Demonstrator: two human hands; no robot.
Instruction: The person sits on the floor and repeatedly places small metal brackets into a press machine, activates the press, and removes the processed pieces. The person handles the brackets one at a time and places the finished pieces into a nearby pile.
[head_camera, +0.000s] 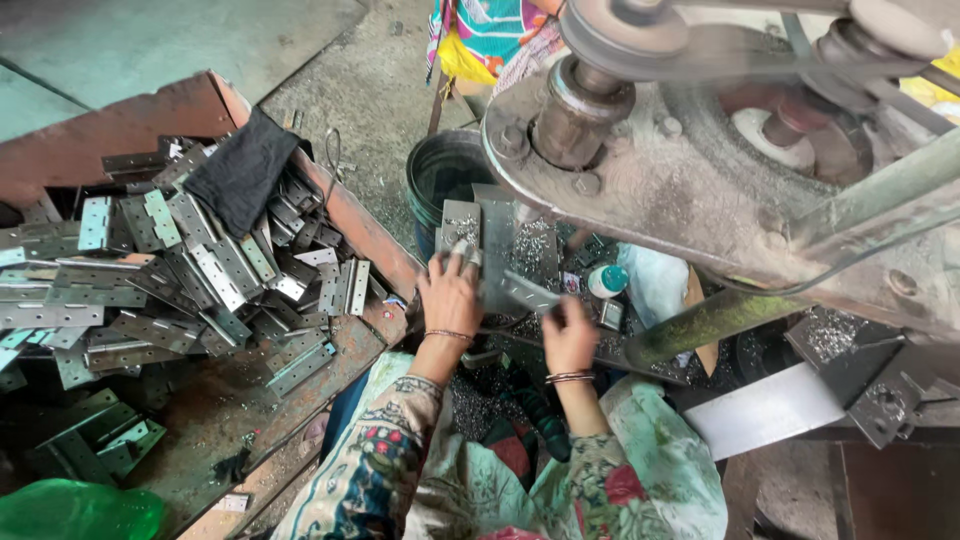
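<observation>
My left hand (449, 292) reaches forward with its fingertips on a flat metal hinge plate (461, 224) lying on the press machine's work surface. Just to the right, my right hand (569, 332) grips another folded metal hinge piece (527, 292) by its near end. Both wrists carry thin bangles and the sleeves are floral. A large grimy flywheel and shaft (590, 95) of the machine hang over the work spot and hide its far part.
A rusty tray (200, 400) at left holds a heap of several metal hinges (190, 270) and a black cloth (243, 165). A dark bucket (447, 172) stands behind the plate. A small teal-capped bottle (606, 281), metal shavings and a green bag (75, 510) lie around.
</observation>
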